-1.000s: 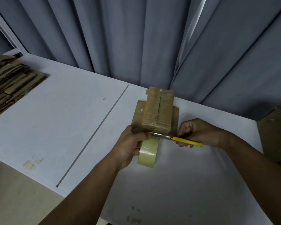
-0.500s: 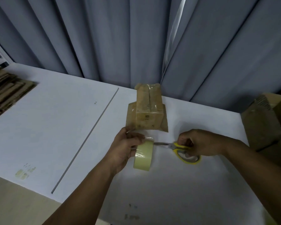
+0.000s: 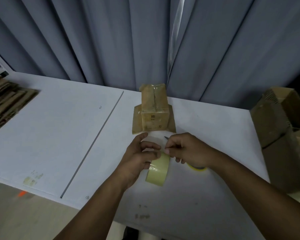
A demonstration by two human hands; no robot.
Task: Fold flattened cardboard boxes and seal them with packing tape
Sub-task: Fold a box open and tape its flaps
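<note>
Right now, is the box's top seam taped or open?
Taped shut: glossy tape covers the closed centre seam of the box.

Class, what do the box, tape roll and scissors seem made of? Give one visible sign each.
Box: matt brown cardboard, glossy clear tape on its seam. Tape roll: shiny, pale yellowish film, probably plastic. Scissors: yellow handle, likely plastic; grey tip looks metal.

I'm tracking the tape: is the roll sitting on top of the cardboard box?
No, the left hand grips the tape roll over the table, on the near side of the cardboard box.
</note>
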